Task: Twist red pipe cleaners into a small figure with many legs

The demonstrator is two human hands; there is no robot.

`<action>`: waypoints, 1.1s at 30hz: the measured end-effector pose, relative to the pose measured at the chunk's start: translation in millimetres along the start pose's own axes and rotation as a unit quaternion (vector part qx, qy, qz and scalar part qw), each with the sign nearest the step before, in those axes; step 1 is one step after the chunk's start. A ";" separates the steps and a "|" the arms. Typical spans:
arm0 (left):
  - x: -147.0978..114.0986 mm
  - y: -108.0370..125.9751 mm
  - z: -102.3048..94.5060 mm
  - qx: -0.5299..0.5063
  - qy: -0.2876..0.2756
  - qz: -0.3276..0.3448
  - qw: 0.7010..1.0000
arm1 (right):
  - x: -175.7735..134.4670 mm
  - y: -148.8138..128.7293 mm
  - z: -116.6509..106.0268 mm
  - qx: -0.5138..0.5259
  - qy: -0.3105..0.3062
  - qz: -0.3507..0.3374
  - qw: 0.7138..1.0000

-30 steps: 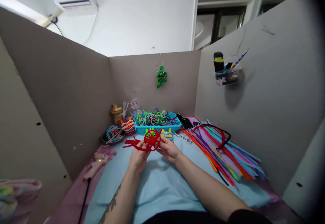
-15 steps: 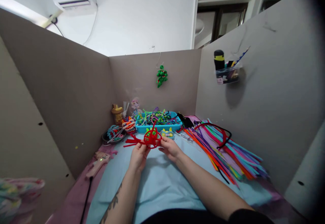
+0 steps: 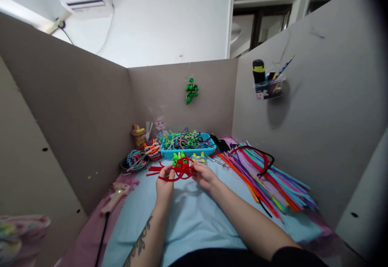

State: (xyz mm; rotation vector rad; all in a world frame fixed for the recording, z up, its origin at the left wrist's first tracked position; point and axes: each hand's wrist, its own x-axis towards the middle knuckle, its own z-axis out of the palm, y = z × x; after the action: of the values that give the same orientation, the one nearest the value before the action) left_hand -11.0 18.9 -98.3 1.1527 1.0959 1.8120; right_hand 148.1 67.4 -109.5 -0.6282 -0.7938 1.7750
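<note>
Between my two hands is a red pipe cleaner piece (image 3: 184, 170), bent into round loops above the blue cloth. My left hand (image 3: 165, 181) pinches its left side, and one strand curves low across the thumb. On the opposite side my right hand (image 3: 205, 175) grips the edge with thumb and fingers. Just behind the loops sits a small green pipe cleaner figure (image 3: 177, 158), partly covered by them. A yellow and blue figure (image 3: 199, 158) lies past my right fingertips. Loose red pipe cleaner lengths (image 3: 154, 169) show left of my left hand.
A blue basket (image 3: 188, 152) of tangled pipe cleaners stands at the back. Bundled coloured pipe cleaners (image 3: 266, 178) spread to the right, near scissors (image 3: 218, 162). A dark bowl (image 3: 125, 165) and pink glue gun (image 3: 117, 196) are on the left. Grey panels (image 3: 182, 113) enclose the table.
The red strand that stood upright has come down, and a strand now curves over my left thumb. My left hand has turned a little. The view has shifted slightly.
</note>
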 end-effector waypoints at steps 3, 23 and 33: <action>-3.6 3.8 2.4 -0.006 -0.046 -0.007 0.999 | -0.2 0.4 1.4 -0.007 -0.006 -0.008 1.000; -3.4 -1.8 4.7 0.023 -0.106 -0.008 0.994 | -18.6 8.8 18.9 -0.403 0.059 -0.360 0.839; -3.9 2.2 2.9 0.064 -0.054 0.011 0.996 | -12.4 7.1 16.7 -0.356 0.005 -0.216 0.909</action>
State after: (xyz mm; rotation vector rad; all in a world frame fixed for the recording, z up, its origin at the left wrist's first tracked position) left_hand -7.2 15.4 -96.9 1.3265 1.1533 1.6943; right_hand 135.5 50.4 -103.7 -0.8468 -1.4699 1.0473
